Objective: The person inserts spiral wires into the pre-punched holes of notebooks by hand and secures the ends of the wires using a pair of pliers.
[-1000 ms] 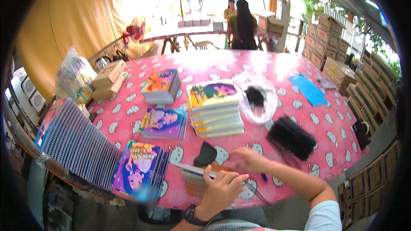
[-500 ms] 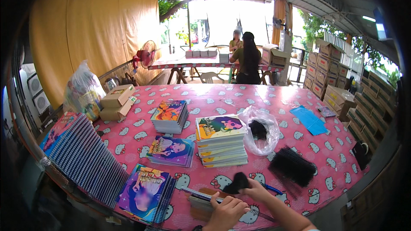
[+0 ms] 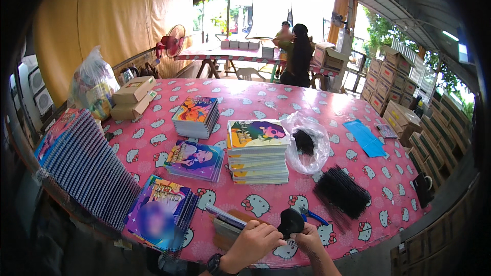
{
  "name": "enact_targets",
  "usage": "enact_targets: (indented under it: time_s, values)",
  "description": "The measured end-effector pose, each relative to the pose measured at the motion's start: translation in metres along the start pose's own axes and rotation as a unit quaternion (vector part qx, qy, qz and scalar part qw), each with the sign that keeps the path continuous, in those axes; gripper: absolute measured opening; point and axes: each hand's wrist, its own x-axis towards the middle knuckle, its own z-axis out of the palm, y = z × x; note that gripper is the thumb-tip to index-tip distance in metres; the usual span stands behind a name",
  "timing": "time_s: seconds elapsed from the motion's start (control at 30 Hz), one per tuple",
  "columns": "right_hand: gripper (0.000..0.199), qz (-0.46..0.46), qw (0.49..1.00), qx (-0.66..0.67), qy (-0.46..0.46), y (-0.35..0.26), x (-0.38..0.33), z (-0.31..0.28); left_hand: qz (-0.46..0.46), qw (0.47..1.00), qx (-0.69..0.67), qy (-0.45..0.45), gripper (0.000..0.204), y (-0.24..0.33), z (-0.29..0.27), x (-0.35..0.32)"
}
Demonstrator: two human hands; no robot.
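Note:
My left hand point(image 3: 258, 241), with a dark watch on its wrist, has its fingers curled over the near end of a notebook point(image 3: 226, 216). That notebook sits tilted on a brown wooden piece point(image 3: 224, 240), its page edges toward me. Close beside it, my right hand point(image 3: 308, 238) pinches a black rounded piece point(image 3: 291, 221); its exact kind is unclear. A thin dark coil seems to trail along my right forearm. Just beyond the right hand lie blue-handled pliers point(image 3: 314, 216). A heap of black spiral coils point(image 3: 341, 193) rests to the right.
Stacks of colourful notebooks point(image 3: 258, 153) stand ahead, with spiral-bound ones point(image 3: 89, 161) piled at left. A clear plastic bag point(image 3: 318, 159) holds black material. A blue sheet point(image 3: 364, 138) lies at right. Cartons point(image 3: 133, 97) sit at far left. Two people are at a farther table.
The black piece has turned so its round face shows, and my right hand has drawn nearer the left. My left hand's fingers have curled in. The view has shifted slightly.

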Motion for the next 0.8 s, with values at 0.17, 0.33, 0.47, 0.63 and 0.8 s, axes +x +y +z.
enact_targets:
  time_s: [0.17, 0.33, 0.47, 0.63, 0.8]
  values:
    - [0.029, -0.011, 1.0, -0.005, -0.008, -0.002, -0.003, 0.0, -0.011, 0.997, -0.027, 0.072, 0.019, 0.009, -0.001, 0.007]
    - [0.028, -0.025, 0.999, -0.028, 0.008, -0.005, -0.01, 0.013, -0.059, 0.991, -0.073, 0.093, 0.01, 0.007, 0.007, 0.004]
    - [0.031, -0.021, 0.998, -0.05, -0.024, -0.003, -0.011, 0.004, -0.095, 0.986, -0.094, 0.098, 0.01, 0.007, 0.005, 0.006]
    - [0.035, -0.072, 0.989, -0.122, -0.031, 0.0, -0.014, 0.004, -0.114, 0.983, -0.073, 0.124, 0.011, 0.014, 0.01, 0.009]
    - [0.039, -0.049, 0.994, -0.077, -0.053, -0.002, -0.015, 0.008, -0.103, 0.984, -0.093, 0.113, 0.008, 0.017, 0.002, 0.01]
